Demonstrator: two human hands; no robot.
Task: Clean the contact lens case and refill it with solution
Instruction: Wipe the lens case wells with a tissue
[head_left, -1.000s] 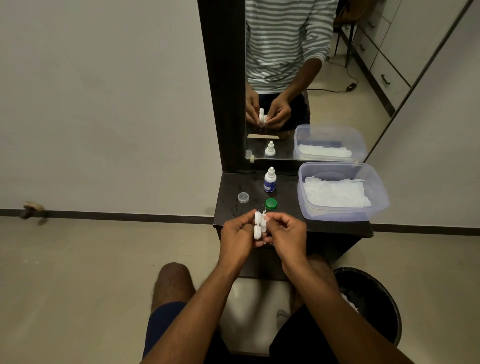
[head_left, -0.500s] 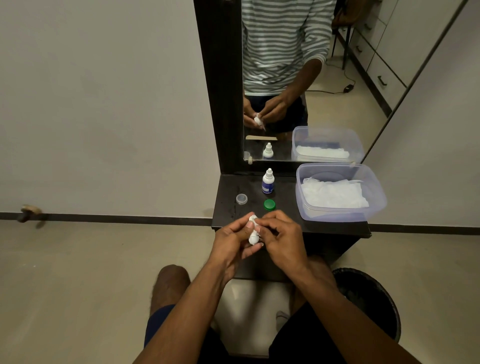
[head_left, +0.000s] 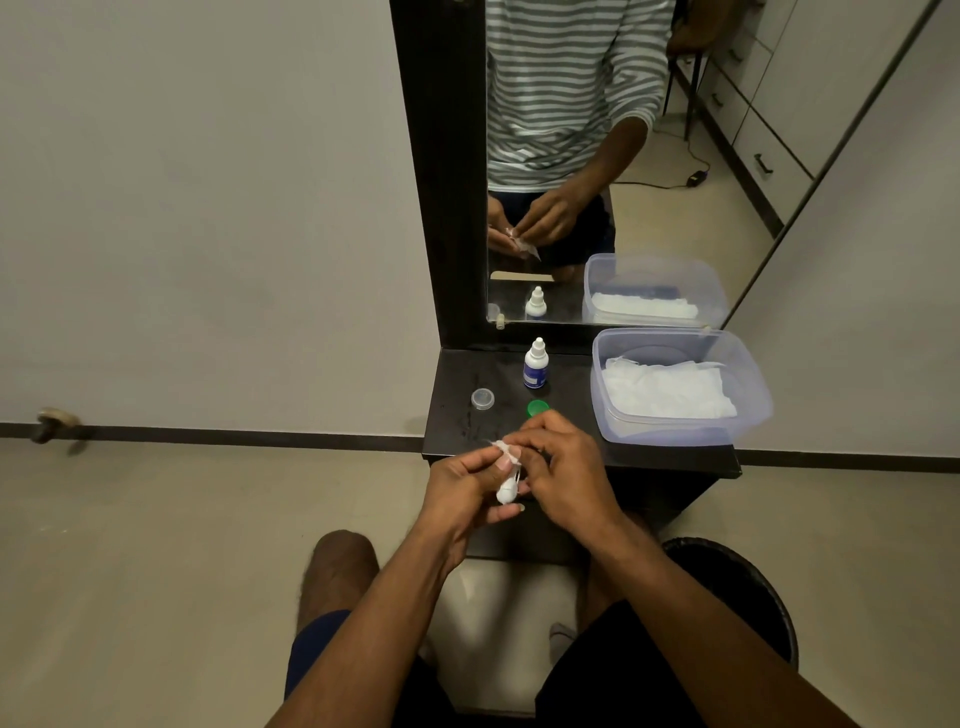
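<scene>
My left hand (head_left: 462, 488) grips the white contact lens case (head_left: 507, 490), held on end over the front edge of the dark shelf (head_left: 457, 415). My right hand (head_left: 563, 467) pinches a small piece of white tissue (head_left: 506, 449) against the upper well of the case. Most of the case is hidden by my fingers. A green cap (head_left: 537, 407) and a translucent cap (head_left: 482, 398) lie loose on the shelf. The small white solution bottle (head_left: 535, 364) with a blue label stands upright behind them.
A clear plastic tub (head_left: 753, 384) holding white tissues fills the right side of the shelf. A mirror (head_left: 597, 156) rises behind the shelf. A black waste bin (head_left: 748, 587) stands on the floor at the lower right, beside my knee.
Both hands have dropped slightly toward me. The case has tilted from upright in plain sight to mostly covered by my fingers, with the tissue now pressed into it.
</scene>
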